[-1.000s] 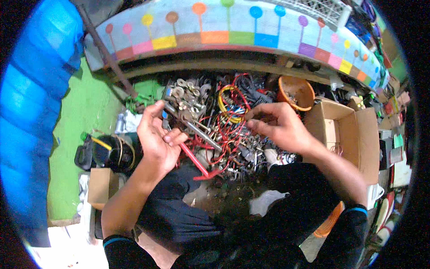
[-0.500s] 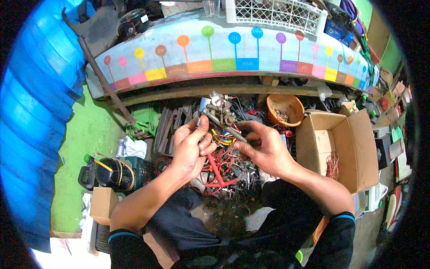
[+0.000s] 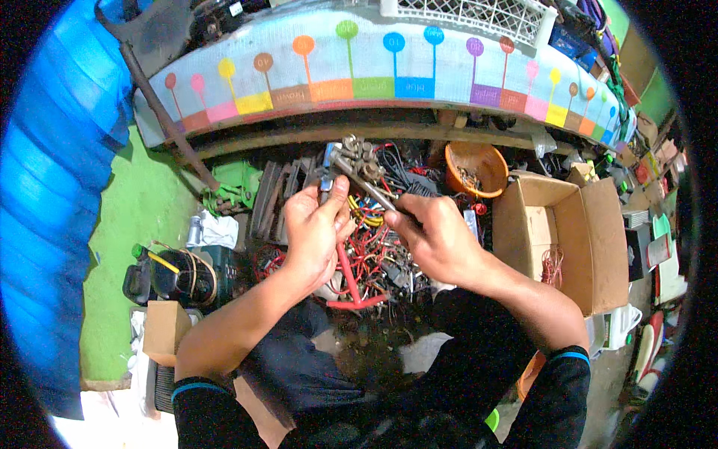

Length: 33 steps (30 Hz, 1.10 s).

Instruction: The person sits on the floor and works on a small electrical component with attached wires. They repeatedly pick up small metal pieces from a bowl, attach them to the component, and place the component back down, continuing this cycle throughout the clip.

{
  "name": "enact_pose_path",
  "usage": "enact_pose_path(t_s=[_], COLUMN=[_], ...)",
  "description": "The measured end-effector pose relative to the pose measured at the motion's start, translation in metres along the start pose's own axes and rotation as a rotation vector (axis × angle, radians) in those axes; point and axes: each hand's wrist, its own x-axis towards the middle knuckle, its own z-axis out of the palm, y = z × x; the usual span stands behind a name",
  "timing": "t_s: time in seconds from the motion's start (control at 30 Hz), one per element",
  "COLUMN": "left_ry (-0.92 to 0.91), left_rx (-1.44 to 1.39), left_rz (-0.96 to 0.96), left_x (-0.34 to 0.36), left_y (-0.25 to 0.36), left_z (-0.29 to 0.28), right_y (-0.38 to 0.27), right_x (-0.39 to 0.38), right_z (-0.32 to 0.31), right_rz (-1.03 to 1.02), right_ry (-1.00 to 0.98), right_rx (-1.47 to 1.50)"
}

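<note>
Showing in head view: left hand (image 3: 314, 232) curls around a red T-handled tool (image 3: 348, 273), right hand (image 3: 445, 243) pinches the near right end of a grey metal rod (image 3: 366, 181). Rod's far end is close to left hand, contact unclear. Both above wire heap (image 3: 366, 247), left of orange bowl (image 3: 490, 163). Rod looks stiff, heavyish, maybe slippery; grip mid-length. Tool seems rigid; grip below its head.
</note>
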Motion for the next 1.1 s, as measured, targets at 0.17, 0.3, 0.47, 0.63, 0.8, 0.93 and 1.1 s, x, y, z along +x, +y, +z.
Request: enact_pose_path(t_s=[0.17,0.3,0.47,0.63,0.8,0.93,1.1], left_ry=[0.042,0.066,0.057,0.052,0.002,-0.098,0.124], left_rx=[-0.041,-0.08,-0.069,-0.012,-0.064,-0.149,-0.068], left_rz=[0.013,0.009,-0.04,-0.092,-0.24,-0.283,-0.25], left_x=[0.005,0.007,0.012,0.016,0.013,0.01,0.011], left_y=[-0.003,-0.001,-0.001,-0.006,-0.004,-0.005,-0.005], left_z=[-0.001,-0.001,0.0,-0.001,0.005,-0.002,0.007], right_y=[0.007,0.005,0.022,0.028,0.026,0.015,0.004], right_x=[0.006,0.005,0.009,0.008,0.004,0.005,0.004], right_z=[0.008,0.011,0.016,0.026,0.034,0.035,0.039], right_rz=[0.293,0.451,0.487,0.562,0.542,0.512,0.622], right_ry=[-0.253,-0.366,-0.538,-0.655,-0.661,-0.693,-0.582], right_rx=[0.681,1.17,1.521,1.784,1.816,1.833,1.834])
